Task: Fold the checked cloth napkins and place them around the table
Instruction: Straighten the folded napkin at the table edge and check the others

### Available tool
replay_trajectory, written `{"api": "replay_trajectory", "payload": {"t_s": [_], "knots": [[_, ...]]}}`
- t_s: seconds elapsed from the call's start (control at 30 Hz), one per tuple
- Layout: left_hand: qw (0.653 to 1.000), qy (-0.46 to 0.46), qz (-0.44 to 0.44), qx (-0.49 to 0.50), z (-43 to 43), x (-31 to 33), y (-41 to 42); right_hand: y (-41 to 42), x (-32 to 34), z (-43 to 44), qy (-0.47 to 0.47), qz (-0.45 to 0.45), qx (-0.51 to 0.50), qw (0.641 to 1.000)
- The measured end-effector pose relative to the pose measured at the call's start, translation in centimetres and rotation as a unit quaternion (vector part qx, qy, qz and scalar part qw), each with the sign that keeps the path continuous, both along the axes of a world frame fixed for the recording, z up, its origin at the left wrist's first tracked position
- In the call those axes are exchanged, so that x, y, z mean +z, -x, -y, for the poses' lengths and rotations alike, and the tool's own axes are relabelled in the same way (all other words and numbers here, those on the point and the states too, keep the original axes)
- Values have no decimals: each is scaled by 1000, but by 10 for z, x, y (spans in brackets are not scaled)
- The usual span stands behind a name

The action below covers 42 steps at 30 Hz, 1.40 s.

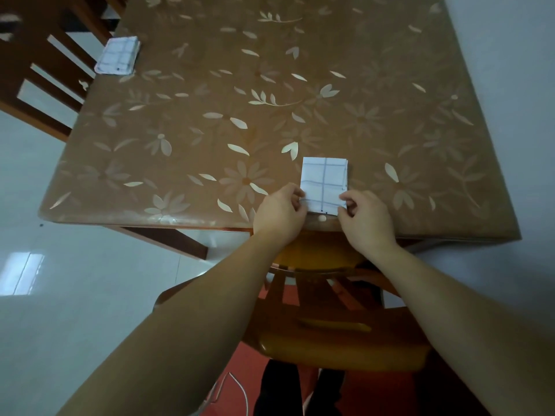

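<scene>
A folded white napkin with thin grey-blue checks lies flat near the table's front edge. My left hand pinches its near left corner, and my right hand pinches its near right corner. Both hands rest at the table's edge, fingers closed on the cloth. A second folded checked napkin lies at the far left edge of the table, in front of a chair.
The table has a brown cover with pale flower and leaf prints. A wooden chair stands between me and the table. Another wooden chair stands at the left side. The floor is pale and glossy.
</scene>
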<state>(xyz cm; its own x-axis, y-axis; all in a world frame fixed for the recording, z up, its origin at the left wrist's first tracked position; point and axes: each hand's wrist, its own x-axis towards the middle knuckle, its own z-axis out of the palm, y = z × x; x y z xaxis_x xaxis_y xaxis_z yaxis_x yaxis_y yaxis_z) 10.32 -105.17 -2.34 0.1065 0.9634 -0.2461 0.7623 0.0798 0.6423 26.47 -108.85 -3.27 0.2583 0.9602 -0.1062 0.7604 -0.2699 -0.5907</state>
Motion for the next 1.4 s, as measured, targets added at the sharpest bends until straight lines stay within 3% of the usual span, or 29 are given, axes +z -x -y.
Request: {"api": "replay_trajectory", "payload": {"t_s": [0.5, 1.1, 1.4], "knots": [[998, 62, -15, -8, -1, 1, 16, 5, -1, 4, 0, -28, 41, 999], [996, 71, -39, -29, 1, 0, 17, 5, -1, 7, 10, -22, 48, 999], [997, 4, -70, -37, 4, 15, 10, 8, 12, 4, 30, -3, 28, 999]]}}
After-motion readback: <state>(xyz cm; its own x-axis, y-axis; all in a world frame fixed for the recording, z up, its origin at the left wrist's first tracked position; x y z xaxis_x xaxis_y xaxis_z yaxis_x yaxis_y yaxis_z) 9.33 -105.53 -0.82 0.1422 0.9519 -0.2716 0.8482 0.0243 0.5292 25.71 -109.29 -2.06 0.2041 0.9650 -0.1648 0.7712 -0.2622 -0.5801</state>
